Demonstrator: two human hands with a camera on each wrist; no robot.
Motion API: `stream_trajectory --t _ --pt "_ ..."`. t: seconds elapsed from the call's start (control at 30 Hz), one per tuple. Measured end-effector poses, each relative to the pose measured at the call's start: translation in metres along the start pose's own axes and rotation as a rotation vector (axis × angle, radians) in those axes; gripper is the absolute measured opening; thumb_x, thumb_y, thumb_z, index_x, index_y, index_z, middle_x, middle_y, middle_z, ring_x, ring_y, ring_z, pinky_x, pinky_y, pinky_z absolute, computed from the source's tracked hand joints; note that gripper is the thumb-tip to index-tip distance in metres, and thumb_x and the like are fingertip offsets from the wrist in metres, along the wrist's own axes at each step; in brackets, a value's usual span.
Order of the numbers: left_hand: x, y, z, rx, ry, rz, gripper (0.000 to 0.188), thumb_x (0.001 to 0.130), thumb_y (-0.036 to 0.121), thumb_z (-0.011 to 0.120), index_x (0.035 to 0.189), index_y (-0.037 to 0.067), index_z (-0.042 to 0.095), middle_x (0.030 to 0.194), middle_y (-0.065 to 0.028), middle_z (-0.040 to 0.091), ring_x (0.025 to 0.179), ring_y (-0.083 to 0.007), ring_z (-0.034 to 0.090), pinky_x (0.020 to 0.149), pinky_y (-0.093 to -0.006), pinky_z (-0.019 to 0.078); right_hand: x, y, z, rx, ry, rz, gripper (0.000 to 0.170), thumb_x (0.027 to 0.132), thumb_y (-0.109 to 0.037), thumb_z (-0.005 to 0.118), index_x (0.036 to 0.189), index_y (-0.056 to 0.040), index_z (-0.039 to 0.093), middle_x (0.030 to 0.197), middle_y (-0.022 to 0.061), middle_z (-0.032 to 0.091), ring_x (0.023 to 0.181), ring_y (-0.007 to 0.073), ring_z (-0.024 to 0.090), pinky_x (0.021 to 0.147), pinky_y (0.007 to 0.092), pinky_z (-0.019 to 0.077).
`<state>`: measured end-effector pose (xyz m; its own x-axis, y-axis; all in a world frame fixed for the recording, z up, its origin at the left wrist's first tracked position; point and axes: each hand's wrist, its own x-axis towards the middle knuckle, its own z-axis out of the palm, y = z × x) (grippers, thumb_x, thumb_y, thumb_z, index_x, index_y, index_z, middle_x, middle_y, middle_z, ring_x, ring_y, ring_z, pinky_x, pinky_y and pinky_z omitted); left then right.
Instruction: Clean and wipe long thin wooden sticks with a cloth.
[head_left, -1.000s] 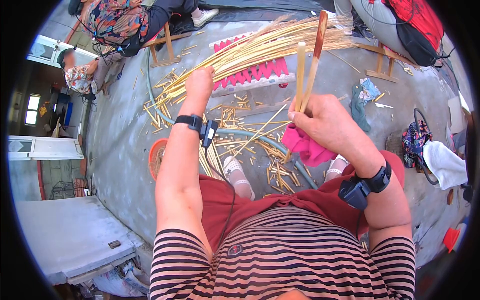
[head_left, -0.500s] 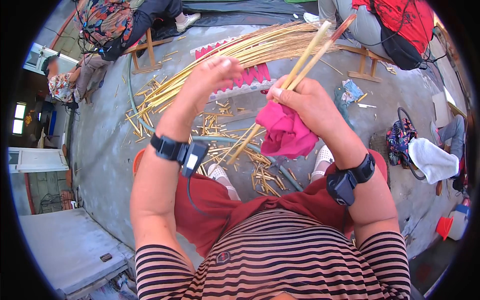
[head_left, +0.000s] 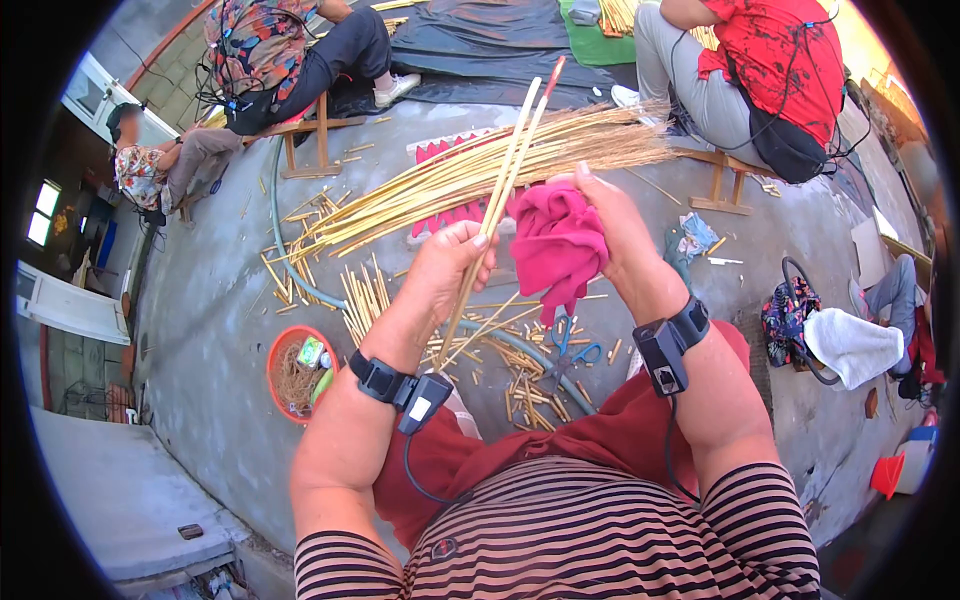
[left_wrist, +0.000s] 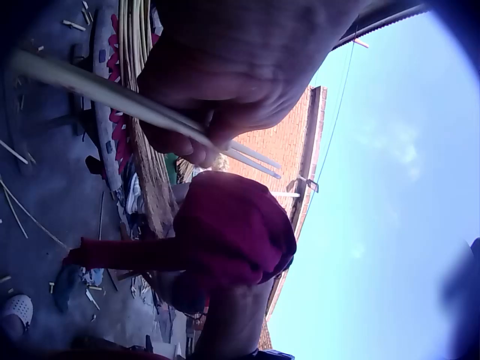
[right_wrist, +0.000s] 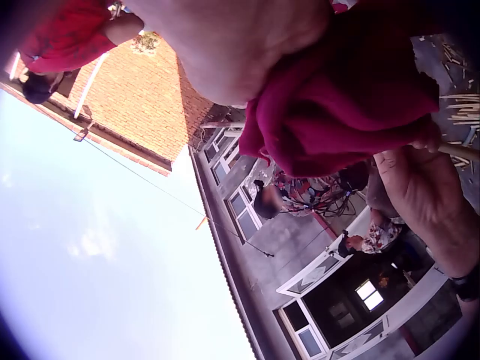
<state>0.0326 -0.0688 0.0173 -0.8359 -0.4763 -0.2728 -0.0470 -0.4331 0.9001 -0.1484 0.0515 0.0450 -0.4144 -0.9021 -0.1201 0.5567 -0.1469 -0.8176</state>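
In the head view my left hand (head_left: pixel 445 268) pinches two pale stalks (head_left: pixel 512 150) near their lower part. They slant up and to the right, and one has a reddish tip. My right hand (head_left: pixel 622 230) grips a crumpled pink cloth (head_left: pixel 558 240), just right of the stalks, with its thumb pointing up. The left wrist view shows the stalks (left_wrist: pixel 112 94) passing through the left hand's curled fingers, with the cloth (left_wrist: pixel 232 229) beyond. Seen from the right wrist, the cloth (right_wrist: pixel 337 112) bunches under the right hand and hides most of its fingers.
A bundle of long stalks (head_left: pixel 420 185) lies across a low rack with pink scalloped trim ahead. Cut stalk pieces (head_left: pixel 530 395), blue-handled scissors (head_left: pixel 588 352) and a hose (head_left: pixel 290 268) lie on the floor. An orange basket (head_left: pixel 274 372) stands left. People sit on wooden stools beyond.
The left hand has come away from the bundle, opened, and taken the two stalks from the right hand. The right hand now holds only the cloth.
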Motion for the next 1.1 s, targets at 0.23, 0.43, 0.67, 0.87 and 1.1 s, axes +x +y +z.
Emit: stream_trajectory --t 0.23,0.43,0.67,0.87,1.1 --pt "0.004 -0.011 0.028 -0.06 0.04 0.083 0.01 0.09 0.016 0.054 0.094 0.006 0.056 0.07 -0.0026 0.059 0.055 -0.0082 0.053 0.047 -0.0209 0.0414 -0.008 0.016 0.018 0.101 0.027 -0.264 0.036 0.097 -0.027 0.041 0.122 -0.0016 0.046 0.108 0.0096 0.057 0.097 0.0178 0.056 0.085 0.0326 0.0462" --pt "0.012 -0.029 0.038 -0.011 0.073 0.089 0.007 0.088 0.011 0.055 0.095 0.01 0.057 0.078 0.0028 0.061 0.056 -0.0025 0.051 0.045 -0.0182 0.0358 -0.009 0.055 0.017 -0.062 0.187 -0.117 0.025 0.086 -0.005 0.054 0.11 -0.0015 0.049 0.096 0.006 0.059 0.082 0.0097 0.055 0.072 0.0254 0.0472" --pt "0.005 -0.018 0.034 0.146 -0.015 -0.026 0.003 0.088 0.014 0.056 0.09 0.012 0.058 0.067 0.006 0.056 0.048 0.0003 0.04 0.041 -0.0167 0.0253 -0.017 0.042 0.01 -0.07 0.164 -0.135 0.023 0.077 -0.002 0.055 0.1 -0.0011 0.053 0.085 0.0037 0.059 0.072 0.0087 0.056 0.062 0.0236 0.0476" --pt "-0.006 -0.002 0.014 0.228 -0.072 -0.008 0.007 0.085 0.01 0.058 0.09 0.006 0.056 0.065 -0.0007 0.056 0.046 -0.0014 0.038 0.04 -0.0162 0.0253 -0.021 0.03 0.001 -0.017 0.16 -0.215 0.022 0.077 0.0 0.055 0.099 0.0001 0.054 0.084 0.0031 0.059 0.07 0.0087 0.057 0.06 0.0235 0.0478" --pt "-0.022 0.022 -0.048 0.452 -0.022 0.039 0.009 0.083 0.011 0.06 0.088 0.006 0.054 0.062 -0.0014 0.056 0.044 -0.0021 0.039 0.039 -0.0157 0.0269 -0.015 -0.012 -0.023 0.122 0.21 -0.376 0.023 0.082 0.0 0.051 0.105 0.0 0.054 0.089 0.0069 0.061 0.074 0.0139 0.06 0.066 0.0273 0.0506"
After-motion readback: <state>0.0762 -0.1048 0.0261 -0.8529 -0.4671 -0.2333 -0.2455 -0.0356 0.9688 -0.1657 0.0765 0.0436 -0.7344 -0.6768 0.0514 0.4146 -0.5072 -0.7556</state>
